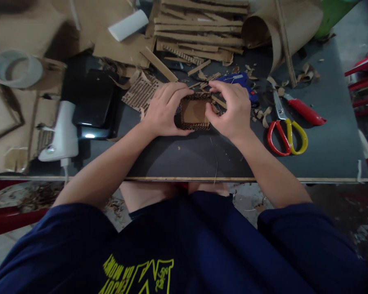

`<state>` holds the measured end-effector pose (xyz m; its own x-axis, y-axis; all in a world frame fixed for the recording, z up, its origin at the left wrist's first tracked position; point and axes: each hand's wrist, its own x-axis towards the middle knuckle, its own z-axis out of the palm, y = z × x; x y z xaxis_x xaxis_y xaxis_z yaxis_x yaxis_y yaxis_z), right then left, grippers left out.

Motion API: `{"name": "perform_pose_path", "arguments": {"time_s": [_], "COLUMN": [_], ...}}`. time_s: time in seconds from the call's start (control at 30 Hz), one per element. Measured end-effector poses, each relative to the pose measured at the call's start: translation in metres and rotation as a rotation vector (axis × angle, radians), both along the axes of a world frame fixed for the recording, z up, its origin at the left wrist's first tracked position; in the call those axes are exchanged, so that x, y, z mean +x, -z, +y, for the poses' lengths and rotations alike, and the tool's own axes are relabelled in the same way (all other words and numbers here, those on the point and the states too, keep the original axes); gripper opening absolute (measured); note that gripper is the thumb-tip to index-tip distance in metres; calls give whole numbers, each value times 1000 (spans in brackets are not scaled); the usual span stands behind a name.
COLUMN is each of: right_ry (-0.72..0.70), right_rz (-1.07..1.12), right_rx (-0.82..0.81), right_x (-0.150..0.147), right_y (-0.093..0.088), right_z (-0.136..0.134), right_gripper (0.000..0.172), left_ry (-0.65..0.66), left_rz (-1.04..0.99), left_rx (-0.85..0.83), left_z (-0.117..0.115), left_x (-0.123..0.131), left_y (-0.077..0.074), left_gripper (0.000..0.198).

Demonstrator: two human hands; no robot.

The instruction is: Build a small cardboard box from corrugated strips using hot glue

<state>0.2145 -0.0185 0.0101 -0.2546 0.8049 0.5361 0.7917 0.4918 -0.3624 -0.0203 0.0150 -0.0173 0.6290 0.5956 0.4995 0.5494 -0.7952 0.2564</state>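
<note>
A small open cardboard box (196, 112) with corrugated walls rests on the dark tabletop in front of me. My left hand (167, 108) is closed round its left side, thumb along the near wall and fingers at the far left corner. At the right side, my right hand (231, 108) pinches the wall with the thumb at the inner edge and the fingers over the far right corner. A blue glue gun (239, 81) lies just behind my right hand, partly covered by it. A piece of ridged cardboard (141, 93) lies behind my left hand.
Scissors (286, 134) and a red-handled cutter (306, 111) lie to the right. Stacked cardboard strips (199, 36) and a curled cardboard sheet (290, 28) fill the back. A tape roll (15, 68), a white device (61, 132) and a black phone-like object (95, 98) are on the left.
</note>
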Motion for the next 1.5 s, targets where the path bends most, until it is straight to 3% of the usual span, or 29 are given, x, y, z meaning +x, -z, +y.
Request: {"name": "perform_pose_path", "arguments": {"time_s": [0.3, 0.73, 1.03, 1.5], "right_ry": [17, -1, 16, -17], "right_rz": [20, 0, -45, -94], "right_rx": [-4, -50, 8, 65], "right_x": [0, 2, 5, -5], "right_y": [6, 1, 3, 7], "right_z": [3, 1, 3, 0], "right_gripper": [30, 30, 31, 24], "left_ry": [23, 73, 83, 85], "left_rz": [12, -5, -91, -142], "left_rx": [-5, -45, -57, -81], "left_z": [-1, 2, 5, -15], "left_x": [0, 1, 0, 22], "left_y": [0, 2, 9, 8], "left_gripper": [95, 100, 110, 101]}}
